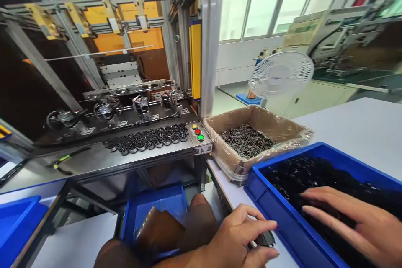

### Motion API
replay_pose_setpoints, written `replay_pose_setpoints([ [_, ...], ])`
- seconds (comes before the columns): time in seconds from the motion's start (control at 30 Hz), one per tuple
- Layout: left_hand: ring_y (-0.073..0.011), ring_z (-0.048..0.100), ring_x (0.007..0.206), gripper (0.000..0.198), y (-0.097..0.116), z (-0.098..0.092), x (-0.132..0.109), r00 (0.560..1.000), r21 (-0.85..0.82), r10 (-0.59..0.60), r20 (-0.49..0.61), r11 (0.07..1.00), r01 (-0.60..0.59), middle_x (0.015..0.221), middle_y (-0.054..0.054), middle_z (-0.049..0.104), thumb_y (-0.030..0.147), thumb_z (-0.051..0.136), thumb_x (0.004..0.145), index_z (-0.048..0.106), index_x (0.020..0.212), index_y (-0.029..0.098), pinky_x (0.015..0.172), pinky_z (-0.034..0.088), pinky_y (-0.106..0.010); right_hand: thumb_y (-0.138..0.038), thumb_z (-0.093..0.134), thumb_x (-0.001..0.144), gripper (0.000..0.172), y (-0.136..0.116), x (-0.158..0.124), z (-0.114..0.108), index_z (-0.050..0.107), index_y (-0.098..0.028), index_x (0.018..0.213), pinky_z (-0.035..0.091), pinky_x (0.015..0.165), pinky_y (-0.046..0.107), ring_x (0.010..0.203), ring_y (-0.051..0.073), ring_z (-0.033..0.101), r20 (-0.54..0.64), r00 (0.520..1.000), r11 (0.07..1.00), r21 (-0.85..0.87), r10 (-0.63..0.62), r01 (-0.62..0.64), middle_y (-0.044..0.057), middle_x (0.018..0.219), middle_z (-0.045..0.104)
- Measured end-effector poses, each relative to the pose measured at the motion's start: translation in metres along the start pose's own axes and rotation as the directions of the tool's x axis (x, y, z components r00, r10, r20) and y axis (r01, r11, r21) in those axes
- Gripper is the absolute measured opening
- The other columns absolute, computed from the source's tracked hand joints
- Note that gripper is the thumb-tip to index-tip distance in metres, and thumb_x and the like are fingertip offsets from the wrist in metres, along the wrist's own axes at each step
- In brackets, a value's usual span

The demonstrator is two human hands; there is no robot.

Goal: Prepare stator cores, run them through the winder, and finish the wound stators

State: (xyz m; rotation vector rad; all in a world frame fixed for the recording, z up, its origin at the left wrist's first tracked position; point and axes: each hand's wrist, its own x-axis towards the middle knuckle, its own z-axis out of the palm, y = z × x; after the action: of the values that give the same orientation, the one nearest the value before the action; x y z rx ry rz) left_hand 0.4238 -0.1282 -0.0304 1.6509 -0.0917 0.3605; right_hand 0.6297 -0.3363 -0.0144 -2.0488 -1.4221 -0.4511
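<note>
My left hand (241, 238) is closed on a small black plastic part (265, 239), pinched between thumb and fingers beside the blue bin's near wall. Inside the blue bin (282, 205) my right hand (348, 220) reaches among loose black parts (314, 171), its fingers stretched out and apart. Its fingertips touch the dark pile, and the exact shape of the pieces there is hard to make out. The part in my left hand is partly hidden by the fingers.
A plastic-lined cardboard box (232, 157) holds metal rings. Rows of black-and-silver ring parts (153, 139) stand on the machine's metal ledge, near push buttons (197, 132). A white fan (282, 74) stands behind. Another blue bin (185, 197) sits below the ledge.
</note>
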Motion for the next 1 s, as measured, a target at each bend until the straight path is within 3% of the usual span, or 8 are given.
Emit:
replay_pose_setpoints([
  [0.07,-0.0216,0.065,0.081,0.048,0.002,-0.012,0.003,0.997,0.086,-0.045,-0.056,0.995,0.049,0.1,-0.017,0.074,0.051,0.072,0.079,0.078,0.112,0.016,0.082,0.056,-0.035,-0.038,0.057,0.093,0.022,0.04,0.004,0.002,0.074,-0.03,0.081,0.054,0.046,0.023,0.053,0.013,0.068,0.037,0.953,0.922,-0.246,-0.299,0.299,0.01,0.069,0.07],
  [0.13,-0.0179,0.062,0.074,0.047,0.004,-0.021,0.004,0.974,-0.008,-0.187,-0.131,0.982,0.188,0.09,-0.013,0.073,0.05,0.071,0.081,0.078,0.111,0.014,0.074,0.055,-0.031,-0.026,0.051,0.091,0.031,0.071,0.004,0.012,0.067,-0.032,0.065,0.039,0.034,0.017,0.035,0.004,0.054,0.049,0.806,0.762,-0.295,-0.59,0.576,0.007,0.051,0.059],
  [0.2,-0.014,0.058,0.07,0.053,0.005,-0.025,0.002,0.935,-0.145,-0.299,-0.192,0.951,0.275,0.097,-0.011,0.07,0.051,0.074,0.077,0.075,0.116,0.015,0.066,0.051,-0.027,-0.019,0.046,0.087,0.036,0.089,-0.002,0.023,0.063,-0.034,0.059,0.032,0.031,0.017,0.03,0.002,0.049,0.054,0.736,0.698,-0.277,-0.675,0.66,0.006,0.045,0.054],
  [0.4,-0.0163,0.056,0.082,0.059,0.016,-0.032,-0.006,0.956,0.122,-0.168,-0.242,0.972,0.201,0.101,-0.008,0.064,0.046,0.085,0.066,0.075,0.118,0.022,0.075,0.051,-0.029,-0.02,0.057,0.086,0.025,0.095,-0.015,0.015,0.066,-0.031,0.066,0.039,0.031,0.017,0.034,0.008,0.058,0.18,0.847,0.852,-0.076,-0.499,0.518,0.006,0.049,0.06],
  [0.5,-0.0173,0.06,0.08,0.056,0.025,-0.038,-0.009,0.969,0.189,-0.1,-0.225,0.971,0.144,0.103,-0.011,0.071,0.039,0.082,0.071,0.073,0.122,0.019,0.073,0.052,-0.029,-0.029,0.053,0.097,0.033,0.065,0.001,-0.01,0.065,-0.028,0.066,0.044,0.033,0.019,0.038,0.011,0.061,0.267,0.894,0.929,0.012,-0.359,0.369,0.006,0.052,0.062],
  [0.73,-0.0178,0.072,0.085,0.04,0.036,-0.032,-0.006,0.96,-0.18,-0.226,-0.165,0.964,0.196,0.113,-0.01,0.077,0.023,0.082,0.07,0.078,0.11,0.022,0.08,0.06,-0.027,-0.018,0.061,0.092,0.008,-0.08,0.04,-0.042,0.069,-0.018,0.09,0.06,0.061,0.026,0.069,0.016,0.071,0.011,0.999,0.998,0.03,0.047,-0.047,0.005,0.081,0.073],
  [0.87,-0.0156,0.074,0.072,0.047,0.041,-0.012,-0.001,0.955,-0.508,-0.295,-0.013,0.825,0.248,0.103,-0.01,0.08,0.013,0.089,0.057,0.08,0.103,0.021,0.071,0.063,-0.025,-0.01,0.057,0.092,0.016,-0.135,0.027,-0.03,0.065,-0.017,0.104,0.061,0.076,0.027,0.088,0.016,0.07,-0.036,0.998,0.96,0.275,-0.052,0.06,0.009,0.095,0.072],
  [1.0,-0.017,0.077,0.076,0.05,0.046,0.005,0.003,0.942,-0.598,-0.327,0.079,0.741,0.307,0.088,-0.006,0.081,0.004,0.092,0.047,0.082,0.092,0.023,0.071,0.062,-0.019,-0.008,0.057,0.092,0.019,-0.144,0.012,-0.022,0.063,-0.017,0.108,0.061,0.078,0.029,0.093,0.017,0.067,-0.067,0.993,0.938,0.327,-0.099,0.115,0.01,0.098,0.066],
])
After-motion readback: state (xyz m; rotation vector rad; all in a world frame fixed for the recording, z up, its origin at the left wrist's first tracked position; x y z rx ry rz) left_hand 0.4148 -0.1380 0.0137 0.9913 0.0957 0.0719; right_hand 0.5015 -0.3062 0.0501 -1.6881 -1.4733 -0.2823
